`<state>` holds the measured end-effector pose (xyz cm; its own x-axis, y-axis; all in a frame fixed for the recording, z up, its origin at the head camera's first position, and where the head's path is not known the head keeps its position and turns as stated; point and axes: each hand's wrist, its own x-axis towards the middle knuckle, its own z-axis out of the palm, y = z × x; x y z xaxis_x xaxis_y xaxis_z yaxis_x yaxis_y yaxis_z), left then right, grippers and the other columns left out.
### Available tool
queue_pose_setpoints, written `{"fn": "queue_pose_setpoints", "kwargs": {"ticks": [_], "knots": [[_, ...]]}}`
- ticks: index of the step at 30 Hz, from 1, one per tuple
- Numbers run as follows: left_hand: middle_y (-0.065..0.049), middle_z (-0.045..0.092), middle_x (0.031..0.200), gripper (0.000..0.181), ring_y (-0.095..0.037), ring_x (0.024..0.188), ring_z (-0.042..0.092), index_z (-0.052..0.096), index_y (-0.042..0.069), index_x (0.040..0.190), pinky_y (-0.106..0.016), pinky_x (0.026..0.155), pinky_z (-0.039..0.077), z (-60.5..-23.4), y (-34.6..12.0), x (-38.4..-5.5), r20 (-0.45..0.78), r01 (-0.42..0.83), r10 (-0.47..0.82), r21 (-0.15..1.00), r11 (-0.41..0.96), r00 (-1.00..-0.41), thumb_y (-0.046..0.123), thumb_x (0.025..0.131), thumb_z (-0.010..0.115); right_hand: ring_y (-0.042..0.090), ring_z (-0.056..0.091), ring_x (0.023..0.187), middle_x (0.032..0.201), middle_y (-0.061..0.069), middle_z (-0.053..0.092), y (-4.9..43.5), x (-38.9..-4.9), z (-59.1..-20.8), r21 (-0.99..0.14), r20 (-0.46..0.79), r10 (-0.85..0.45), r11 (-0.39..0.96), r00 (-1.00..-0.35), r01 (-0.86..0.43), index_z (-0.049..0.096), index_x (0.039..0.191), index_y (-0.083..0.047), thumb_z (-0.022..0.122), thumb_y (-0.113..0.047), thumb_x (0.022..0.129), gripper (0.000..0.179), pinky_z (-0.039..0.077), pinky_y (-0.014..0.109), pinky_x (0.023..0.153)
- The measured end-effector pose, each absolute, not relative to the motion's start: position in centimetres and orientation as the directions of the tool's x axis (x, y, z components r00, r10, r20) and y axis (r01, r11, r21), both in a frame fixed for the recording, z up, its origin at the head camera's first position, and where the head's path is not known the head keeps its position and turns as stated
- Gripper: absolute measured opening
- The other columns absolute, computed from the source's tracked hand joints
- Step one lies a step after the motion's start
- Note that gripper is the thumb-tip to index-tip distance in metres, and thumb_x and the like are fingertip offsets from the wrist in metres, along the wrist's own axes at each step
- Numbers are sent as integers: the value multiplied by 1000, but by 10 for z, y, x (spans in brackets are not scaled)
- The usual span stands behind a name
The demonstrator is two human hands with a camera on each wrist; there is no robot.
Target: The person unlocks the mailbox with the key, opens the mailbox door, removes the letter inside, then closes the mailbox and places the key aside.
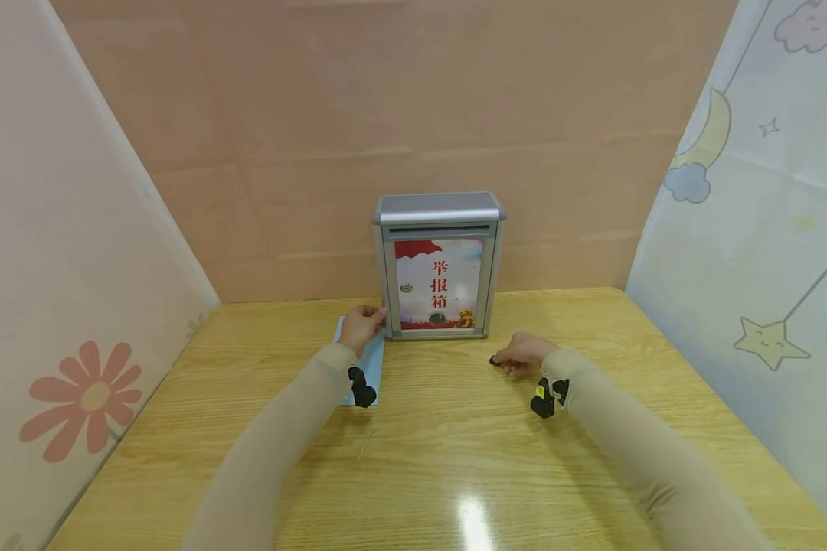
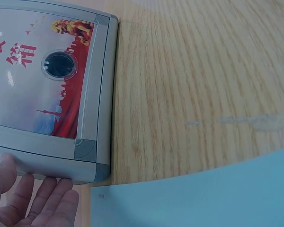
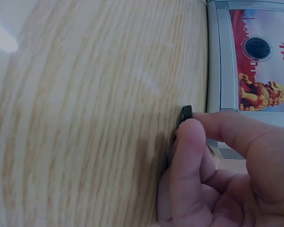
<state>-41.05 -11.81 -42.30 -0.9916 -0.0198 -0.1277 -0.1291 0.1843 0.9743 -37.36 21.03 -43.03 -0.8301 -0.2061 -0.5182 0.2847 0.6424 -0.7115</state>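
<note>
A grey metal report box (image 1: 441,283) stands upright at the back of the table, with a slot near its top, a keyhole lock and a printed red-and-white front panel. My left hand (image 1: 363,327) touches the lower left side of the box, thumb and fingertips against its edge, fingers loosely extended in the left wrist view. Under that hand lies a light blue sheet (image 1: 372,367), partly hidden by the wrist. Off the box's lower right corner, my right hand (image 1: 527,353) pinches a small black object (image 3: 187,112) between thumb and index finger; the rest of it is hidden.
The wooden table (image 1: 448,428) meets a pinkish-brown backdrop (image 1: 282,153) behind the box. Printed cloth walls flank it: a flower (image 1: 95,396) on the left, a star (image 1: 772,343) on the right. A thin pale stick-like mark (image 1: 364,444) lies near the left forearm.
</note>
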Motion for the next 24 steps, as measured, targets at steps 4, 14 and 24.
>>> {"fn": "queue_pose_setpoints", "kwargs": {"ticks": [4, 14, 24], "knots": [[-20, 62, 114, 35, -31, 107, 61, 56, -5, 121, -41, 98, 49, -422, -118, -410, -134, -135, -20, 974, 179, -991, 22, 98, 59, 2, 52, 45, 56, -4, 57, 211, -374, -430, -716, -529, -236, 639, -815, 280, 64, 70, -6, 61, -16, 93, 26, 50, 16, 51], [-21, 62, 115, 36, -32, 108, 61, 56, -6, 121, -41, 97, 50, -425, -117, -412, -125, -128, -25, 972, 195, -992, 21, 98, 59, 1, 48, 44, 54, -4, 55, 209, -375, -431, -677, -552, -183, 669, -814, 309, 63, 73, -5, 59, -18, 95, 26, 48, 15, 49], [-21, 63, 118, 36, -32, 104, 61, 59, 0, 119, -39, 87, 51, -422, -134, -412, -42, -35, 10, 925, 377, -999, 30, 100, 54, 6, 52, 56, 67, 0, 58, 218, -376, -409, -730, -431, -241, 659, -869, 180, 60, 84, 2, 51, -21, 100, 29, 52, 23, 59]]}}
